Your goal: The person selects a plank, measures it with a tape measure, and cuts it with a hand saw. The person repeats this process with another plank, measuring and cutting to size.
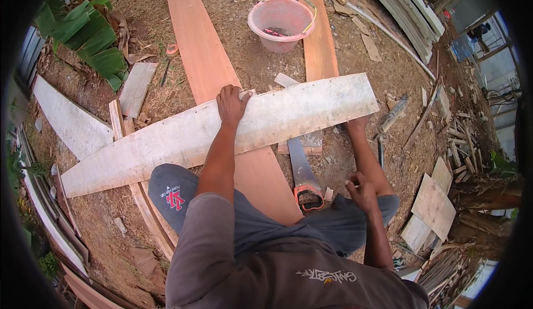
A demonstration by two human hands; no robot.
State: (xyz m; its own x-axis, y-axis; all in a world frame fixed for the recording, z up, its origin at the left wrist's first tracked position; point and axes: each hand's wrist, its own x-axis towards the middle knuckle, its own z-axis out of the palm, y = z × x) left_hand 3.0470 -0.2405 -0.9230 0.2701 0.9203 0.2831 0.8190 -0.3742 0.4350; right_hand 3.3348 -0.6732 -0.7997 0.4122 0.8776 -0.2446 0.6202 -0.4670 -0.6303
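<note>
A long, tapered white board (pixel 300 106) lies diagonally in front of me, across pinkish plywood strips (pixel 197 42). My left hand (pixel 232 104) grips its upper edge, beside a small wood offcut (pixel 246 94). Below and right of it, my right hand (pixel 361 192) hovers above my leg with fingers curled; anything inside is too small to make out. A handsaw (pixel 300 162) with an orange-and-black handle rests on the ground just left of my right hand, its blade reaching under the board. A hammer (pixel 381 148) lies beyond my bare foot.
A pink bucket (pixel 280 16) stands at the top. A tape measure (pixel 172 50), a curved white piece (pixel 66 115) and leaves (pixel 83 42) are at left. Timber lengths (pixel 150 214) lie beside my knee. Board stacks (pixel 405 15) and square offcuts (pixel 433 206) line the right.
</note>
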